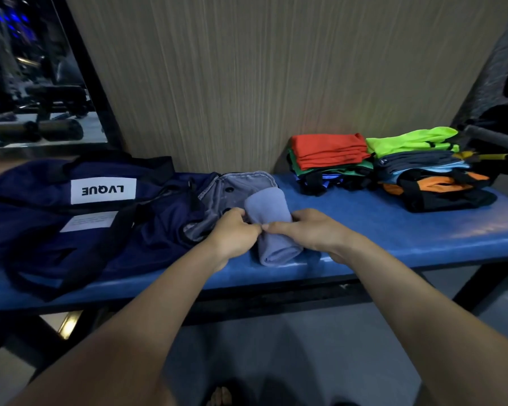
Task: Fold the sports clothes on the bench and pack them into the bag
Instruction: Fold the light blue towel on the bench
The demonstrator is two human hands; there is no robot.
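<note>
A rolled grey-blue garment [272, 212] lies on the blue bench [393, 227] at the middle. My left hand [235, 232] and my right hand [305, 230] both grip it around its middle, thumbs meeting on top. A navy bag [71, 212] with a white label lies on the bench's left part. Its grey-lined opening [241, 186] faces the roll. Two stacks of folded sports clothes stand at the right: one with an orange-red top [329, 150], one with a neon-green top [414, 142].
A wood-grain wall panel [247, 77] rises right behind the bench. A mirror [33, 77] at the far left shows gym equipment. A grey padded bar [493, 137] sticks in at the far right. The bench's front edge runs just below my hands.
</note>
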